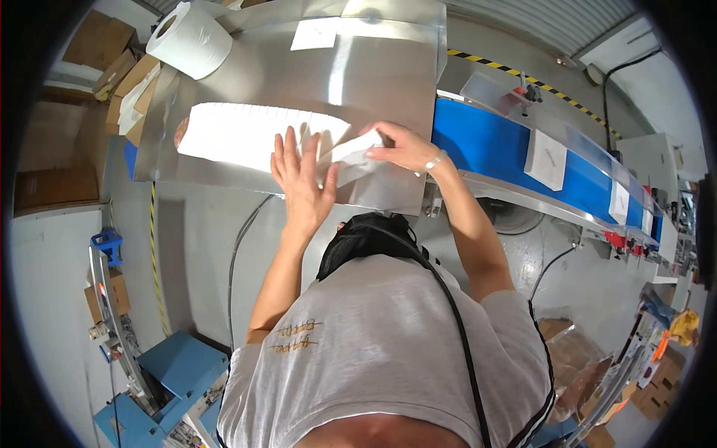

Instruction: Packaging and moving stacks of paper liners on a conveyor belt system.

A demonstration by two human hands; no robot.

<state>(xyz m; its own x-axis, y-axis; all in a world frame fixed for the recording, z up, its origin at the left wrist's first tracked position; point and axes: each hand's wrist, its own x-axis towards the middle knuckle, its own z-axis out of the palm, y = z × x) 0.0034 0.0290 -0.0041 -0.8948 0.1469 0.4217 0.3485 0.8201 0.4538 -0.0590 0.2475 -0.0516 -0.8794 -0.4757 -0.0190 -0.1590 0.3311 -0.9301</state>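
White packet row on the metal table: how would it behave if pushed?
The white packet row would likely spread or slump: many thin edges, no visible band. It probably slides readily; the metal table looks smooth and shiny. Individual packets seem light, being thin.

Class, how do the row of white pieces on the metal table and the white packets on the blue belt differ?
The row of white pieces is tightly packed; the white packets lie spaced apart. The left hand rests against the row, while no hand touches the packets. Both are white.
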